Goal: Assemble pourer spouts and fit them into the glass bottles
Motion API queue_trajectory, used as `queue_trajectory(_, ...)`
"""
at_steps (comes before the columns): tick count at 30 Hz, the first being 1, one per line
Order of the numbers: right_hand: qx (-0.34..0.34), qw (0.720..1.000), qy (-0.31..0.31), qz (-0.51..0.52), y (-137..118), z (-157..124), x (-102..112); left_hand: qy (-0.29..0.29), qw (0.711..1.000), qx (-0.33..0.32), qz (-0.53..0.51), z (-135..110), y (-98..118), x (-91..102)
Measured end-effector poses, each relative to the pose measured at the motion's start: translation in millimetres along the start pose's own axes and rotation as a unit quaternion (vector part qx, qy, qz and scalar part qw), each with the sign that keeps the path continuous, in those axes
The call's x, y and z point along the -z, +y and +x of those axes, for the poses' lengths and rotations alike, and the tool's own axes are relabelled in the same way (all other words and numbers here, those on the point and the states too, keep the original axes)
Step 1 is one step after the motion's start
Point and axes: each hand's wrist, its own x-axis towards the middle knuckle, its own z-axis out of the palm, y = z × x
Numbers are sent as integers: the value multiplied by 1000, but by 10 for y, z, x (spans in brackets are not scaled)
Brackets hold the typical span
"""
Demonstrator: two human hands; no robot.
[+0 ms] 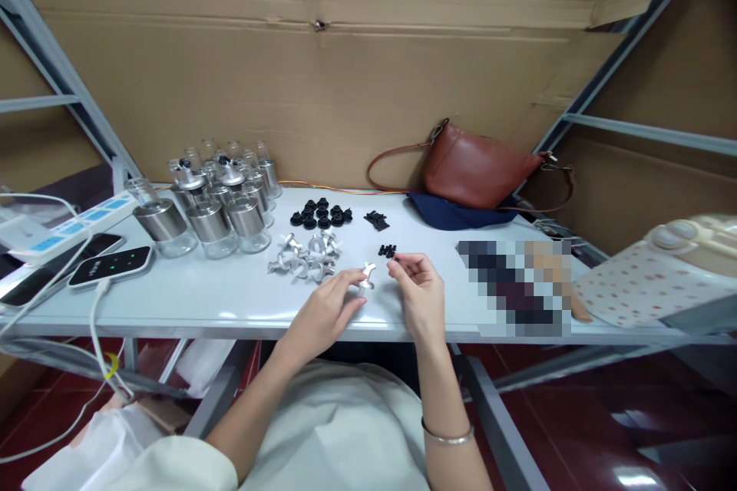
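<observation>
My left hand (328, 311) pinches a small silver metal fitting (367, 276) just above the white table (219, 295). My right hand (419, 284) is closed in a pinch, fingertips holding a tiny black piece next to a little cluster of black pieces (387, 251). A pile of silver fittings (305, 255) lies just left of my left hand. Behind it sit several black round caps (321, 213) and a small heap of black clips (376, 220).
Several glass-and-metal jars (216, 196) stand at the back left. A power strip (72, 224), two phones (112, 265) and cables lie at the far left. A brown handbag (475, 166) on blue cloth sits at the back; a dotted cloth (639, 284) lies at right.
</observation>
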Motion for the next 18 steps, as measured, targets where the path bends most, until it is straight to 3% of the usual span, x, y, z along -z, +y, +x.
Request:
queue_trajectory(5, -1, 999, -23, -29, -12, -6, 6, -10, 1000, 13, -5, 4, 9, -1)
queue_trajectory(10, -35, 997, -59, 25, -16, -11, -24, -23, 1000, 16, 1, 2, 7, -1)
queue_trajectory(18, -18, 997, -80, 14, -31, -34, -25, -19, 1000, 21, -2, 2, -8, -11)
